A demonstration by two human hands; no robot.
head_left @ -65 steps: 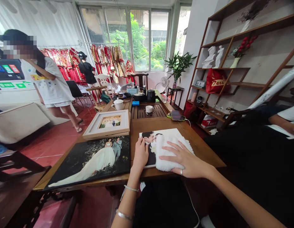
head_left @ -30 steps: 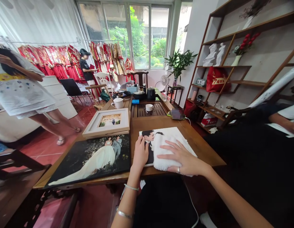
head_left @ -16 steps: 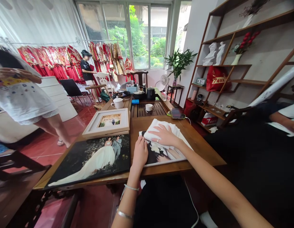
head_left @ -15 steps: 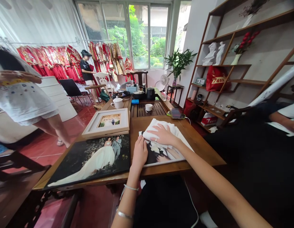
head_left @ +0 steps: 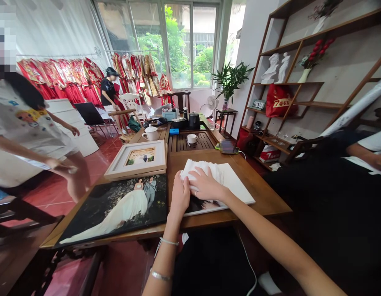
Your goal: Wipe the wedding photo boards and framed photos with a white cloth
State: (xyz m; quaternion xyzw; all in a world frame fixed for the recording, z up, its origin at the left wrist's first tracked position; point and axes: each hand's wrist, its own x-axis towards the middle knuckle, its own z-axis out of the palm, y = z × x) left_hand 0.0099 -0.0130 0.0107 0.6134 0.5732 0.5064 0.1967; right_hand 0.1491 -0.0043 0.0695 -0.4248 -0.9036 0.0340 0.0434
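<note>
A white-edged wedding photo panel [head_left: 236, 187] lies flat on the wooden table [head_left: 264, 201] in front of me. A folded white cloth [head_left: 198, 169] rests on its upper left part. My right hand [head_left: 205, 187] lies flat on the cloth, fingers spread and pressing it down. My left hand [head_left: 179, 196] rests on the panel's left edge, fingers curled against it, right beside the cloth.
A large dark wedding print [head_left: 116, 209] lies to the left, with a white framed photo [head_left: 137, 158] behind it. Farther back stand a tea tray [head_left: 185, 142], cups, a kettle and a phone [head_left: 227, 146]. A person in white [head_left: 30, 123] walks at left; shelves line the right wall.
My right hand slid the cloth from the panel's near part up to its far edge, then left to the upper left corner. The person at left walked closer.
</note>
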